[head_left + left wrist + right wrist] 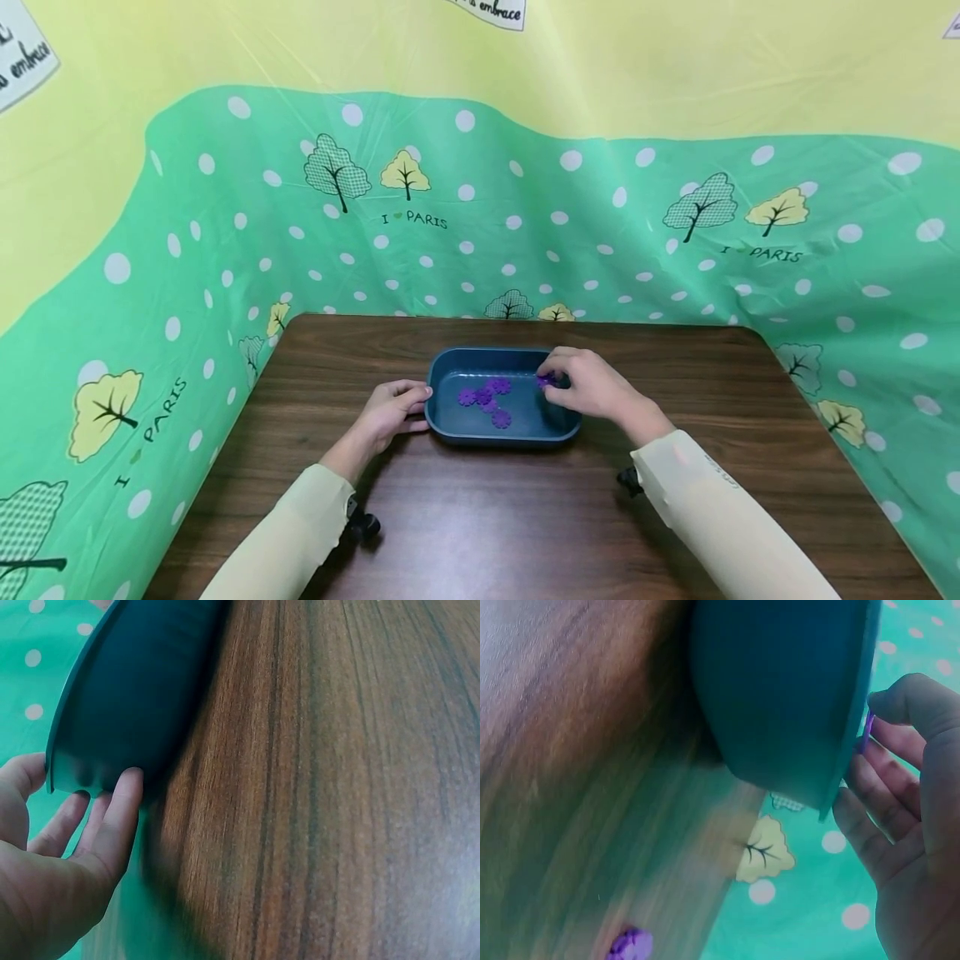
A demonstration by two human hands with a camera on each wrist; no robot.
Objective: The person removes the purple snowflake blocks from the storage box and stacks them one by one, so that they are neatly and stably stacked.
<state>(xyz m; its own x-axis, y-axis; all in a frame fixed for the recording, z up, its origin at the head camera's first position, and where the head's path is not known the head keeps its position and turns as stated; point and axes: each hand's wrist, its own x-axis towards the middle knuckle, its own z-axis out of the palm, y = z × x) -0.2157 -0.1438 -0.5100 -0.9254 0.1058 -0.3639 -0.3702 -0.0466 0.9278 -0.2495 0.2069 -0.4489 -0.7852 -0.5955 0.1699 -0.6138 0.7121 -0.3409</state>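
A dark wood-grain worktop stands against a draped cloth. The cloth is green with white dots and trees below, yellow above.

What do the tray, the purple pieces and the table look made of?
Tray: likely moulded plastic, matte blue, with rounded corners and a thin rim. Purple pieces: probably plastic, flat and toothed like gears. Table: dark wood grain, slightly glossy, possibly laminate.

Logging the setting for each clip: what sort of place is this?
Probably a staged indoor recording nook rather than a lived-in room: a wooden table hemmed in on three sides by a tree-printed cloth backdrop, with only a blue tray of purple gear pieces on it.
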